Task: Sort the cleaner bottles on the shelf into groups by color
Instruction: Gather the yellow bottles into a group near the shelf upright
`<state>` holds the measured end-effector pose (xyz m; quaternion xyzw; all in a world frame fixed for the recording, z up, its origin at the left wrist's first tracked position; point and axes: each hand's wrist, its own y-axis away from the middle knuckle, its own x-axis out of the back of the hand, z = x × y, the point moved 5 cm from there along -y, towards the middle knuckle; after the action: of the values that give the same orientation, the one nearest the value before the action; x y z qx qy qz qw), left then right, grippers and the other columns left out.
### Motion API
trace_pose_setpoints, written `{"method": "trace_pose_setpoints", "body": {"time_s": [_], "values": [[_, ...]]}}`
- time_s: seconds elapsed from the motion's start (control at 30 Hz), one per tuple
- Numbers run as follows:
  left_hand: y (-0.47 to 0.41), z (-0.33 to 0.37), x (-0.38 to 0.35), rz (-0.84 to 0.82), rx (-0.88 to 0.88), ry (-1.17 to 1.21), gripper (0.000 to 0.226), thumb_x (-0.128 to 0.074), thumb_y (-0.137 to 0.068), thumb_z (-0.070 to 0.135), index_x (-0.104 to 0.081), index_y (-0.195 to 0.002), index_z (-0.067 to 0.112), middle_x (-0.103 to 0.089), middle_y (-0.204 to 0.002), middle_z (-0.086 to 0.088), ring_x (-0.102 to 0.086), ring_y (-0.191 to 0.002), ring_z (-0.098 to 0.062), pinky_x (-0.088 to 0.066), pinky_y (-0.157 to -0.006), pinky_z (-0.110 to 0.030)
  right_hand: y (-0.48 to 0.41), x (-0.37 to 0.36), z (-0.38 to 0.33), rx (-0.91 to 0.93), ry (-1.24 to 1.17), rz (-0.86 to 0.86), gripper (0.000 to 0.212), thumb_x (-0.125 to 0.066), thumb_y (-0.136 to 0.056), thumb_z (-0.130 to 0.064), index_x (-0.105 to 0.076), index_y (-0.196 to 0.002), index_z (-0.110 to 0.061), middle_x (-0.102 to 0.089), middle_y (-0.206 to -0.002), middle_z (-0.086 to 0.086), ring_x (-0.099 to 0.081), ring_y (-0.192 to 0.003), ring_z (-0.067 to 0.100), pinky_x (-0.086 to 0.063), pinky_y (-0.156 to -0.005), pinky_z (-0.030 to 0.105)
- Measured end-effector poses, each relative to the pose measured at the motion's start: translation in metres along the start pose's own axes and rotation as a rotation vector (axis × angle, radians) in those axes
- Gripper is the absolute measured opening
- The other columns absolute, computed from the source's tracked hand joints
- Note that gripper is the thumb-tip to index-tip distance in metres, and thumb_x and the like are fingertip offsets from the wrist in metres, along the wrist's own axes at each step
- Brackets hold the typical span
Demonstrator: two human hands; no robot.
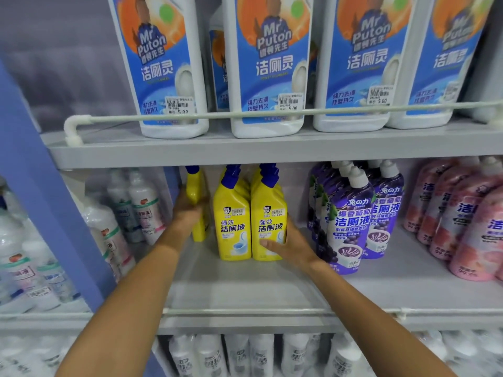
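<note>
Left fingers (196,206) curled round an edge-on yellow bottle (198,186), tips hidden behind it; left hand (187,210) gripped it at mid-body, near the left back corner of the middle shelf (245,287). Right thumb (268,244) lay across the lower front of the right yellow bottle (268,213), other fingers hidden round its right side; right hand (290,247) held it low. Middle yellow bottle (231,224) stood upright, touching the right one, more yellow behind. Purple bottles (349,227) grouped just right of the right hand, pink bottles (462,221) toward the right edge. White bottles with blue labels (268,66) lined the upper shelf (190,151) behind a rail (217,115). Pale bottles (141,208) sat in the left bay.
</note>
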<state>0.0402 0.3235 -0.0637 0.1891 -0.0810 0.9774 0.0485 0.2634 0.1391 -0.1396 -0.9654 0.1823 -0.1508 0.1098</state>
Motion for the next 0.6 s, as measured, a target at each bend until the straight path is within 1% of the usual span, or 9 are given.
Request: {"method": "trace_pose_setpoints", "body": {"time_s": [0.1, 0.2, 0.3, 0.37, 0.43, 0.47, 0.53, 0.57, 0.6], "values": [[-0.001, -0.018, 0.000, 0.021, 0.003, -0.013, 0.034, -0.069, -0.097, 0.030, -0.062, -0.124, 0.011, -0.070, -0.123, -0.018, -0.067, -0.114, -0.037, -0.054, -0.097, -0.045, 0.001, 0.000, 0.002, 0.001, 0.015, -0.002, 0.092, -0.088, -0.072, -0.050, -0.036, -0.147, -0.042, -0.068, -0.131, -0.011, -0.068, -0.118, 0.015, -0.054, -0.102, 0.053], [0.008, -0.019, 0.008, 0.017, -0.049, -0.065, 0.033, -0.068, -0.098, 0.027, -0.062, -0.124, 0.009, -0.071, -0.120, -0.016, -0.067, -0.110, -0.034, -0.053, -0.094, -0.041, 0.001, 0.001, 0.004, -0.011, 0.023, 0.006, 0.089, -0.089, -0.073, -0.047, -0.037, -0.146, -0.043, -0.069, -0.130, -0.011, -0.069, -0.117, 0.016, -0.054, -0.101, 0.053], [0.033, -0.018, 0.020, 0.011, -0.110, -0.079, 0.029, -0.068, -0.097, 0.025, -0.064, -0.120, 0.007, -0.072, -0.111, -0.012, -0.066, -0.101, -0.029, -0.047, -0.086, -0.034, 0.002, -0.001, 0.004, -0.016, 0.000, 0.015, 0.084, -0.087, -0.081, -0.027, -0.038, -0.149, -0.030, -0.070, -0.129, -0.010, -0.069, -0.115, 0.011, -0.056, -0.101, 0.043], [0.057, -0.019, 0.028, 0.025, -0.123, -0.123, 0.032, -0.070, -0.095, 0.033, -0.065, -0.114, 0.009, -0.071, -0.105, -0.009, -0.061, -0.094, -0.025, -0.042, -0.081, -0.033, 0.004, -0.001, 0.002, -0.017, -0.023, 0.018, 0.082, -0.085, -0.083, -0.020, -0.038, -0.150, -0.026, -0.070, -0.129, -0.010, -0.069, -0.114, 0.008, -0.057, -0.098, 0.034], [0.079, -0.020, 0.033, 0.024, -0.093, -0.125, 0.048, -0.073, -0.083, 0.055, -0.065, -0.106, 0.014, -0.071, -0.100, -0.006, -0.064, -0.094, -0.029, -0.047, -0.081, -0.037, 0.005, -0.002, 0.000, -0.016, -0.026, 0.023, 0.081, -0.085, -0.083, -0.020, -0.039, -0.149, -0.025, -0.070, -0.129, -0.008, -0.068, -0.115, 0.009, -0.056, -0.096, 0.031], [0.087, -0.020, 0.035, 0.010, -0.070, -0.101, 0.060, -0.072, -0.073, 0.068, -0.064, -0.104, 0.018, -0.072, -0.100, -0.004, -0.067, -0.097, -0.030, -0.053, -0.085, -0.041, 0.006, -0.002, -0.001, -0.018, -0.027, 0.023, 0.080, -0.084, -0.084, -0.019, -0.039, -0.149, -0.024, -0.069, -0.130, -0.007, -0.068, -0.116, 0.010, -0.057, -0.097, 0.032], [0.099, -0.020, 0.038, -0.037, -0.044, -0.077, 0.091, -0.073, -0.054, 0.085, -0.061, -0.118, 0.022, -0.070, -0.113, 0.002, -0.068, -0.106, -0.027, -0.059, -0.087, -0.047, 0.006, -0.002, -0.002, -0.022, -0.022, 0.025, 0.079, -0.084, -0.084, -0.016, -0.039, -0.149, -0.021, -0.068, -0.132, -0.003, -0.068, -0.117, 0.012, -0.057, -0.099, 0.034], [0.104, -0.019, 0.036, -0.090, -0.015, -0.051, 0.104, -0.077, -0.050, 0.086, -0.055, -0.131, 0.024, -0.065, -0.123, 0.006, -0.067, -0.109, -0.024, -0.061, -0.081, -0.046, 0.007, -0.002, -0.003, -0.022, -0.019, 0.025, 0.079, -0.083, -0.085, -0.015, -0.038, -0.150, -0.020, -0.068, -0.133, -0.002, -0.068, -0.118, 0.013, -0.057, -0.099, 0.035], [0.111, -0.017, 0.032, -0.164, 0.024, -0.017, 0.108, -0.084, -0.052, 0.078, -0.047, -0.140, 0.027, -0.060, -0.128, 0.012, -0.066, -0.109, -0.021, -0.062, -0.076, -0.044, 0.007, -0.002, -0.004, -0.022, -0.018, 0.024, 0.079, -0.083, -0.085, -0.014, -0.038, -0.150, -0.020, -0.067, -0.134, -0.001, -0.068, -0.118, 0.014, -0.056, -0.099, 0.037]]}}
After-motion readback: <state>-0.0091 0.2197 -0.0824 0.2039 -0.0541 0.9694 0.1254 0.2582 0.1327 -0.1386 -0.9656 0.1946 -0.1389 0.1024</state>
